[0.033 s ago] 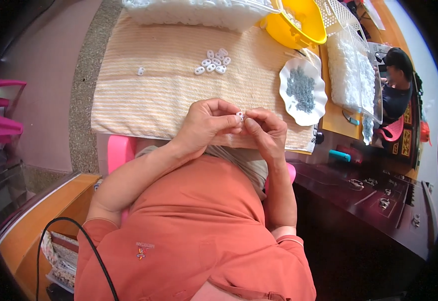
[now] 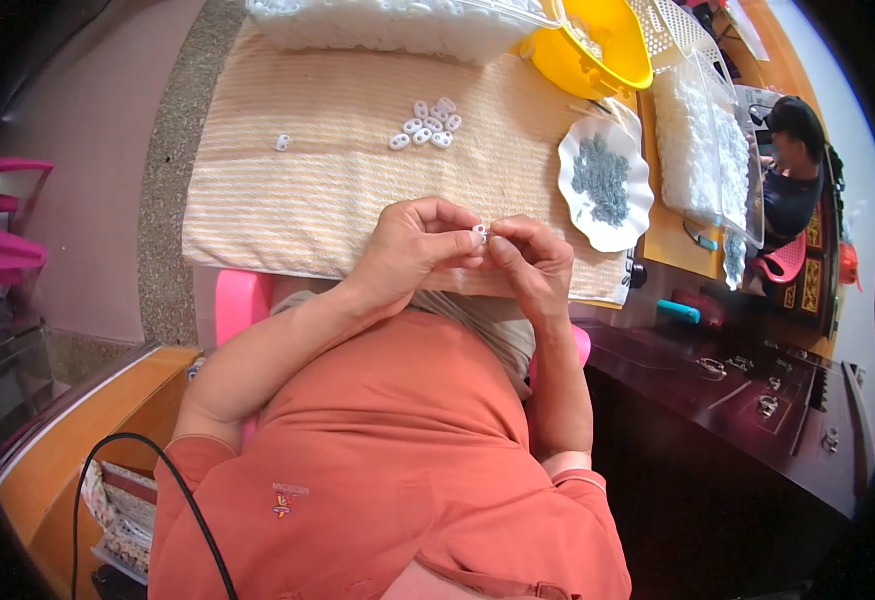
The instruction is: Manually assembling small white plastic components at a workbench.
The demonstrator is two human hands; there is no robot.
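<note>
Well, from my remote seat I see the left hand [image 2: 405, 248] pinching a small white piece [image 2: 479, 231] over the striped cloth [image 2: 327, 205]; whether the right hand [image 2: 534, 262] grips too, I can't tell; a loosened pinch could drop it

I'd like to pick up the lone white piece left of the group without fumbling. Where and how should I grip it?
Probably by its left and right edges, pinched from above. The lone white piece looks longer front to back than across, and bare cloth all round leaves room for thumb and finger. The left hand is nearer, but holds another white piece.
</note>
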